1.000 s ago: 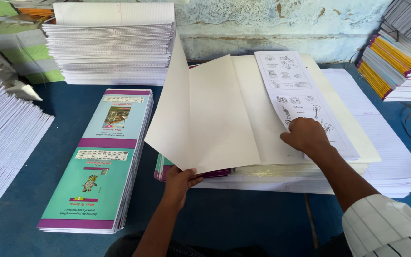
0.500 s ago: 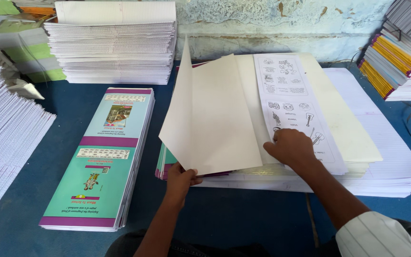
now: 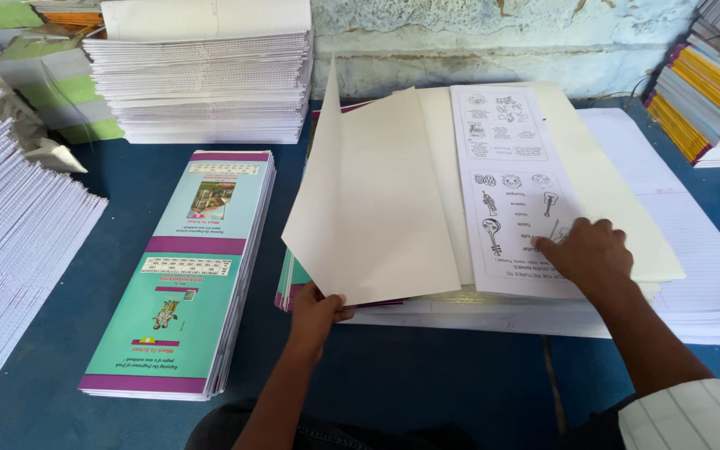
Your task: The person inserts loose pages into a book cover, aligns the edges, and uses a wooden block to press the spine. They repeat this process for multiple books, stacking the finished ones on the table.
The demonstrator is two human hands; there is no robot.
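A blank cream cover sheet (image 3: 368, 200) is held tilted up by its lower edge, pinched between thumb and fingers of the left hand (image 3: 317, 310), near the middle of the blue bench (image 3: 427, 383). Beneath it a teal and purple cover (image 3: 293, 279) is partly seen. The right hand (image 3: 587, 252) is laid flat, fingers pressed together, on a printed sheet with small drawings (image 3: 517, 187), which lies on a stack of cream and ruled paper (image 3: 693, 275) toward the right edge. A stack of long teal covers (image 3: 181, 267) is set left of centre. Piles of ruled pages (image 3: 206, 79) are ranged along the far edge, and more pages (image 3: 10, 242) at the left edge.
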